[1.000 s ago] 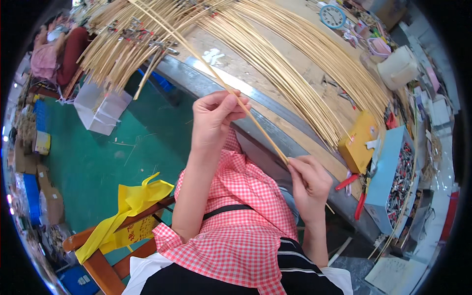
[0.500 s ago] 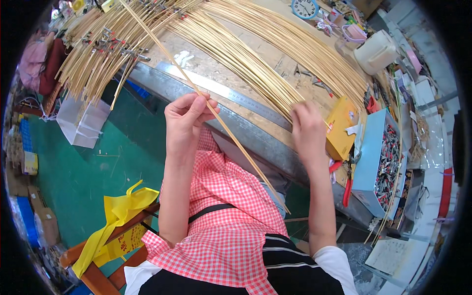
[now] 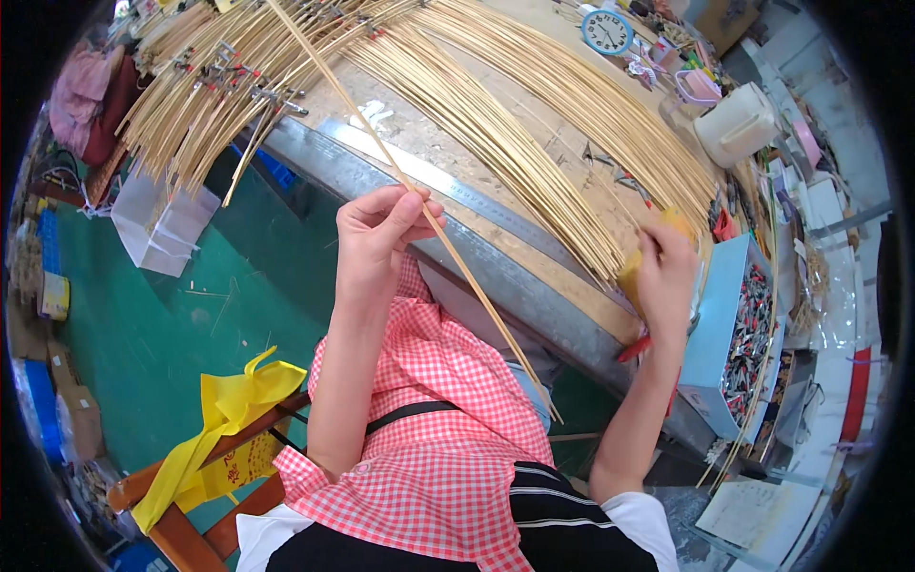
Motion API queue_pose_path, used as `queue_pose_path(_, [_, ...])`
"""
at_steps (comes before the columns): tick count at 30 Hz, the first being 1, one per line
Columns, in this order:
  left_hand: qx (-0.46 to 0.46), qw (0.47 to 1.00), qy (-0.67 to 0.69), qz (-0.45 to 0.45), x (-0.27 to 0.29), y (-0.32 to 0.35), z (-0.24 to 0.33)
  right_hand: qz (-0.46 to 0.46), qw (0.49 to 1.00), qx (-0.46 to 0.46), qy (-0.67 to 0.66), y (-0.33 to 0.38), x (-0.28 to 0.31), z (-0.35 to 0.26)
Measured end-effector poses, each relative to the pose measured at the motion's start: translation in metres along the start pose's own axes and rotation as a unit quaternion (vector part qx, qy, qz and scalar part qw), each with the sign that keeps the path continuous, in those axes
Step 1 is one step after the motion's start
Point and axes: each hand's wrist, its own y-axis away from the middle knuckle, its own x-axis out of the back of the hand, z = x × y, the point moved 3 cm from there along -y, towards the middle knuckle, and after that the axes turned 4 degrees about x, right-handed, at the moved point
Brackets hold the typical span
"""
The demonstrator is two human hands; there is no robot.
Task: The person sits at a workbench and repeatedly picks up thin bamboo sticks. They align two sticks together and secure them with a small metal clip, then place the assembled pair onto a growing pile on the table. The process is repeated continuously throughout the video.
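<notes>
My left hand [image 3: 381, 229] pinches long, thin bamboo strips [image 3: 477, 289] between thumb and fingers. They slant from the upper left down across my apron, and the lower tip looks split in two. My right hand [image 3: 667, 281] is closed at the right of the bench, beside the ends of a bundle of bamboo strips [image 3: 515, 172]. A single thin strip [image 3: 615, 195] seems to run from its fingertips toward the upper left; the grip is partly hidden. Behind that hand, a yellow box [image 3: 679, 224] is mostly covered.
A steel ruler [image 3: 477, 198] lies along the bench edge [image 3: 381, 200]. More strips [image 3: 572, 86] spread behind, with a clamped pile [image 3: 219, 105] at left. A blue box [image 3: 710, 353] of small clips, a white jug [image 3: 734, 124] and a clock [image 3: 607, 32] stand right.
My right hand has moved right, away from the bundle's ends and in front of the yellow box. My left hand keeps its pinch on the strips.
</notes>
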Motion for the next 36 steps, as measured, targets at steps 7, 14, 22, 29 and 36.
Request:
queue_pose_path(7, [0.024,1.000,0.009,-0.013,-0.010,0.003,-0.005,0.050,0.966,-0.191,-0.166,0.057,0.060,-0.023])
queue_pose_path(14, [0.010,1.000,0.003,-0.021,-0.016,0.006,0.001,-0.076,0.939,-0.124,-0.313,0.088,0.003,-0.090])
queue_pose_path(22, [0.000,1.000,0.008,0.010,-0.002,0.003,0.004,-0.136,0.946,-0.057,-0.288,0.086,-0.010,-0.096])
queue_pose_path(29, [0.002,1.000,-0.020,-0.005,-0.014,0.005,0.006,-0.150,0.937,0.029,-0.315,0.072,-0.009,-0.102])
queue_pose_path(36, [0.018,0.995,-0.091,-0.021,-0.033,0.015,0.002,-0.168,0.919,-0.042,-0.354,0.057,-0.023,-0.113])
